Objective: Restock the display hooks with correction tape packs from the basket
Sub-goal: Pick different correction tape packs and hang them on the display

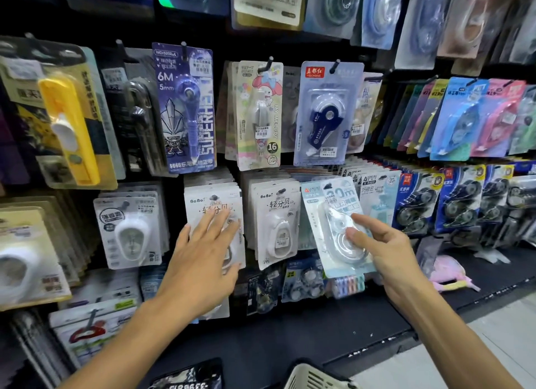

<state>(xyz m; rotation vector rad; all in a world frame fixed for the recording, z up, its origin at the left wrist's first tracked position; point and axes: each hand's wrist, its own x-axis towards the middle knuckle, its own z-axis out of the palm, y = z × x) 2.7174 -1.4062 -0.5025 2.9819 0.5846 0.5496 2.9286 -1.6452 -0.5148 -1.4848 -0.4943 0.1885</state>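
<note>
- Fingers [356, 234] of our right hand [385, 252] pinch the pale blue correction tape pack [338, 229] low on its clear blister, thumb and forefinger on its face; the other fingers are hidden behind the card, so we cannot tell how they lie
- Our left hand [203, 261] is spread wide, fingers straight, palm laid against the front white pack [213, 211] of the neighbouring row; it holds nothing
- We judge the step in hand to be hanging: the pack is up at the display, in front of the lower row, between the second white row [275, 220] and the light blue packs [377, 197] to its right; it does not look threaded on a hook yet, though blur leaves that uncertain
- Next, as we see it, the hang hole at the card's top must meet the tip of a hook; that hook is hidden behind the pack, so we would square the card up and then slide it back along the prong
- The pack's long axis runs nearly upright, tilted with its top leaning left; its printed face looks at us, header end up, tape case towards the bottom
- The basket [313, 378] sits at the bottom edge of view, well apart from both hands
</note>
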